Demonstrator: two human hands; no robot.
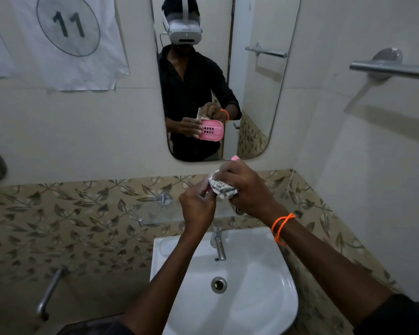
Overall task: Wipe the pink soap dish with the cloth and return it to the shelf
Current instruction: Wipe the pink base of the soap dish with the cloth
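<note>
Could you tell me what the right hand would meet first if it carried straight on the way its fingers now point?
Probably the mirror: the right hand, clutching the cloth, points up toward the wall, though depth is unclear.

The pink soap dish (235,158) is mostly hidden behind the right hand (246,189); only a corner shows.

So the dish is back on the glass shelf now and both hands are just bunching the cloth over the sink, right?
Not quite. The dish is not on the shelf; the head view and its mirror reflection show it still held with the cloth, left hand and right hand on them. The rest holds: they are above the sink.
</note>
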